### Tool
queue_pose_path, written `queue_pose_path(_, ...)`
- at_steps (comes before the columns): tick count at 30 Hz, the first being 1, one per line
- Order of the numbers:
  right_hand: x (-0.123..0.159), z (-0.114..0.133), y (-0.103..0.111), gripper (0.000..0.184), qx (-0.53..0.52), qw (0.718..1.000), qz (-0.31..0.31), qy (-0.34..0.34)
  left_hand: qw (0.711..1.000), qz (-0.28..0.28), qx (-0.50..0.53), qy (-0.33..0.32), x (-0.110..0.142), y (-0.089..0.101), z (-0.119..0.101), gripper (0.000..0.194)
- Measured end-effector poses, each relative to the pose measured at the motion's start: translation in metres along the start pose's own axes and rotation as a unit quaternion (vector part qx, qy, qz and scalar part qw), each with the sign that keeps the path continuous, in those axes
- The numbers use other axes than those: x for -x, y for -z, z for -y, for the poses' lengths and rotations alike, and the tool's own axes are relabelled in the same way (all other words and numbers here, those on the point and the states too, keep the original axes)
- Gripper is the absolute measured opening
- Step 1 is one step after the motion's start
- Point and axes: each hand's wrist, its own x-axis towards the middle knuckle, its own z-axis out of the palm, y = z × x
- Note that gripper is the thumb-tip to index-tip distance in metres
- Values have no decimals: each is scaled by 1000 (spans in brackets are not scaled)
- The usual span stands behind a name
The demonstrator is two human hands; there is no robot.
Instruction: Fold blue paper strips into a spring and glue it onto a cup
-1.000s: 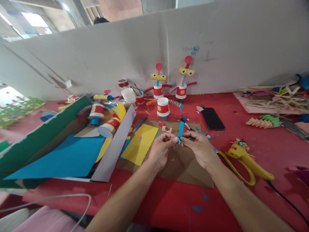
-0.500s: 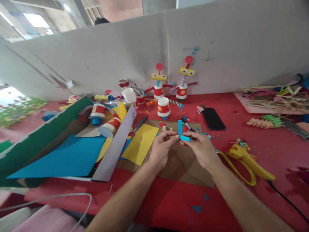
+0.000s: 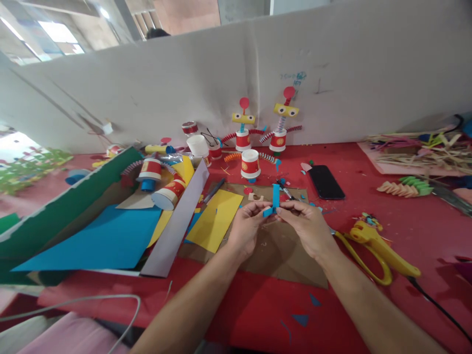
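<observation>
Between my two hands is a folded blue paper strip [image 3: 276,195], one leg standing up and a shorter leg pointing left. My left hand [image 3: 248,223] pinches it from the left side, fingers closed around the short leg. From the right, my right hand [image 3: 305,222] presses its thumb and fingers at the fold. Both hands are over a brown cardboard sheet [image 3: 283,255]. Just behind them stands a red-and-white paper cup [image 3: 250,164] with an orange and a white coiled paper arm. A marker [image 3: 286,191] lies beyond the right fingers.
Yellow paper [image 3: 212,223] lies left of my hands, beside a green-sided box [image 3: 73,194] of paper and cup figures. At right are yellow scissors [image 3: 368,260], a yellow glue gun [image 3: 383,248] with its cord, and a black phone [image 3: 326,182]. Two finished-looking cup figures [image 3: 243,140] stand near the board.
The strip's lower leg pointed right half a second ago and now points left, folded across. The upright leg stays up. Both hands have hardly moved.
</observation>
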Motion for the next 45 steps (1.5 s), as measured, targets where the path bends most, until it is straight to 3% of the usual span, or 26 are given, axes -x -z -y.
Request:
queue_pose_path(7, 0, 1, 2, 22, 9, 1000, -23, -7, 999, 34, -5, 8, 4, -2, -1, 24)
queue_pose_path(11, 0, -2, 1, 22, 3, 1000, -14, -14, 998, 16, -43, -31, 7, -6, 0, 14)
queue_pose_path(22, -2, -9, 3, 22, 26, 1000, -13, -5, 992, -9, -114, -52, 7, -5, 7, 13)
queue_pose_path(30, -6, -10, 5, 22, -4, 999, 7, -36, 999, -16, -41, -2, 6, -4, 3, 18)
queue_pose_path(34, -5, -11, 4, 26, 10, 1000, 11, -20, 998, -32, -54, 10, 3, -1, 4, 27)
queue_pose_path(40, -1, -6, 0, 22, 11, 1000, 16, 2, 998, -7, -52, 22, -2, 6, 1, 26)
queue_pose_path(45, 3, 0, -3, 21, 88, 994, 29, 57, 998, -10, -44, 34, -5, 8, -4, 28)
